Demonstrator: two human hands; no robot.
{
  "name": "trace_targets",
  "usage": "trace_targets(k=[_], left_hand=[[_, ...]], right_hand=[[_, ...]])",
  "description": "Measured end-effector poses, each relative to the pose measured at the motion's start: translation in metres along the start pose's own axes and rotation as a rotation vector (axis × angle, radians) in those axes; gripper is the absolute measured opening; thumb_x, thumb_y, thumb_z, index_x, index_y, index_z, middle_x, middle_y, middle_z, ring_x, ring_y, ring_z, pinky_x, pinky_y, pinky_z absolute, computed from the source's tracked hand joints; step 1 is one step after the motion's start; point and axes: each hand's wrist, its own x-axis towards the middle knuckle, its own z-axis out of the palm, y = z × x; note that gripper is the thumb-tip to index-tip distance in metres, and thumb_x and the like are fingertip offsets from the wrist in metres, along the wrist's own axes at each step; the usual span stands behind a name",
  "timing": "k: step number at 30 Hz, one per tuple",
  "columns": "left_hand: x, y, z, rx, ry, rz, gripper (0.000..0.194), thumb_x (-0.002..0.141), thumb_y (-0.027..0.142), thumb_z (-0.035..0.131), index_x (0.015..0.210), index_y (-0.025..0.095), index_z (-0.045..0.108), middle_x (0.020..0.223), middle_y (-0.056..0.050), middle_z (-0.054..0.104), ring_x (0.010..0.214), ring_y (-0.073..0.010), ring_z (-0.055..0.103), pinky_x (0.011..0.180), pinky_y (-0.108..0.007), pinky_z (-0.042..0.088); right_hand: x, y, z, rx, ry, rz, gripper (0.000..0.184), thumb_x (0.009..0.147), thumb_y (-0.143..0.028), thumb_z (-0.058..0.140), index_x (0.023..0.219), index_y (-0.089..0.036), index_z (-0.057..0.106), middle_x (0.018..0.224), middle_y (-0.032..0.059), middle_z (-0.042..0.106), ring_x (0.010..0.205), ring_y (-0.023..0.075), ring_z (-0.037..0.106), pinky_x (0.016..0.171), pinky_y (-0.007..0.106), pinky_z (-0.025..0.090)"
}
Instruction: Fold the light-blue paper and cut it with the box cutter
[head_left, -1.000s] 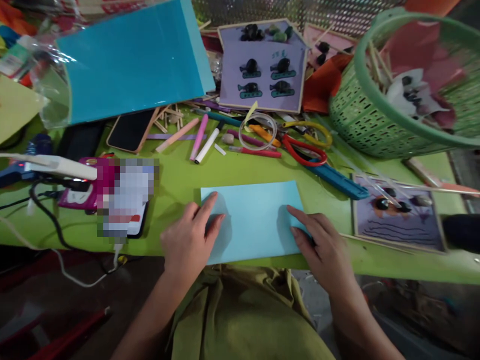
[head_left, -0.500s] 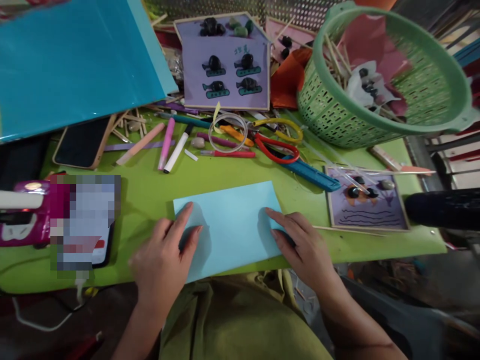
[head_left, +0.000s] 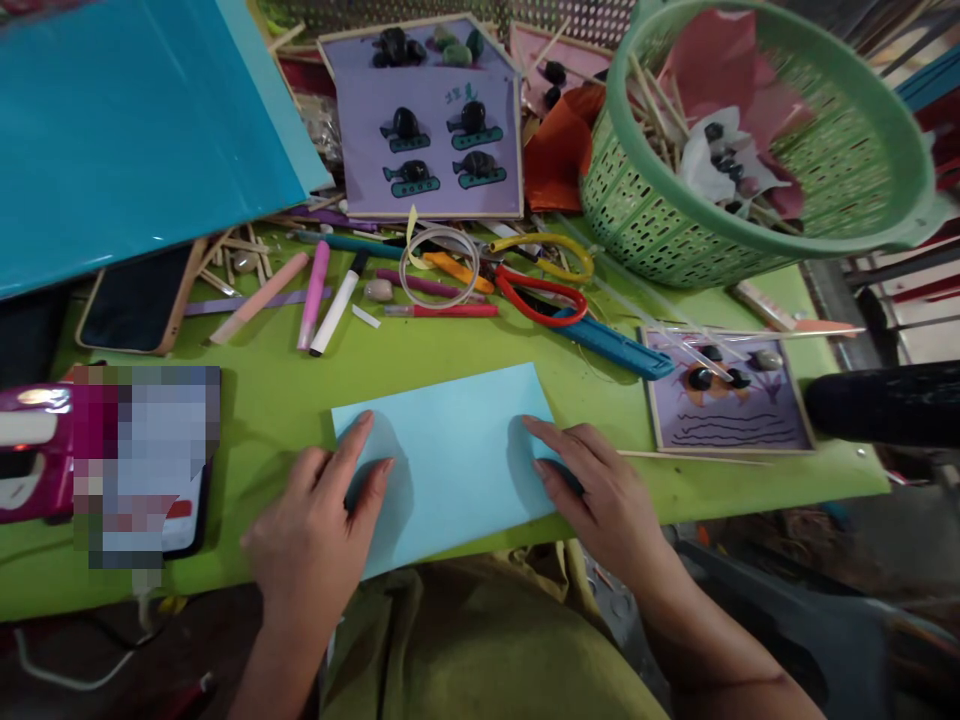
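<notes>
Head view: left grip [head_left: 311, 525] and right grip [head_left: 611, 490] resting part-open, fingertips touching blue sheet [head_left: 457, 460], pinching nothing. Sheet lying flat on worktop [head_left: 255, 400] beneath fingertips, showing no marks; white marker [head_left: 340, 306] lying beyond grips, untouched.

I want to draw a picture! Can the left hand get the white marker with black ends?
Probably yes. The marker looks uncovered, a little beyond the left hand, and nothing stands between them. The hand would just lift off the light blue rectangular paper.
</notes>
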Motion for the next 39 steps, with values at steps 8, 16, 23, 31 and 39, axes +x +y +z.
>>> trace_targets(k=[8,16,23,31,39], left_hand=[[-0.001,-0.004,0.008,-0.003,0.088,0.066,0.040,0.103,0.044,0.053,0.138,0.031,0.070,0.083,-0.004,0.065,0.064,-0.0160,0.052,0.058,-0.032,0.031],[-0.005,0.004,0.003,0.077,0.019,0.086,0.041,0.103,0.043,0.054,0.139,0.030,0.068,0.084,-0.005,0.065,0.063,-0.0159,0.054,0.053,-0.033,0.029],[-0.008,0.004,0.003,0.092,-0.041,0.091,0.045,0.106,0.047,0.044,0.144,0.032,0.064,0.086,-0.005,0.062,0.060,-0.0139,0.052,0.051,-0.031,0.027],[-0.007,0.005,0.000,0.071,-0.091,0.103,0.046,0.107,0.045,0.043,0.147,0.033,0.060,0.085,-0.005,0.061,0.065,-0.0162,0.055,0.057,-0.031,0.035],[-0.004,0.002,0.001,0.137,-0.047,0.204,0.045,0.107,0.041,0.044,0.145,0.027,0.062,0.084,-0.006,0.061,0.082,-0.0230,0.062,0.071,-0.037,0.042]], right_hand=[[0.000,0.000,0.002,-0.014,-0.008,0.038,0.039,0.105,-0.024,0.049,0.143,-0.022,0.057,0.103,0.0106,0.070,0.084,0.0217,0.070,0.070,0.032,0.059],[-0.007,0.005,0.000,-0.043,-0.002,-0.004,0.041,0.106,-0.031,0.050,0.145,-0.025,0.059,0.100,0.0101,0.068,0.085,0.0234,0.068,0.073,0.036,0.057],[-0.009,0.007,0.000,-0.068,0.016,-0.040,0.042,0.106,-0.035,0.049,0.145,-0.025,0.060,0.097,0.0091,0.067,0.083,0.0243,0.067,0.071,0.037,0.053],[-0.009,0.006,0.001,-0.088,0.024,-0.039,0.041,0.106,-0.036,0.050,0.144,-0.027,0.061,0.096,0.0085,0.067,0.081,0.0248,0.067,0.068,0.037,0.053],[-0.008,0.007,0.004,-0.084,0.043,-0.054,0.040,0.106,-0.034,0.050,0.143,-0.027,0.062,0.097,0.0093,0.067,0.083,0.0253,0.067,0.074,0.041,0.056]])
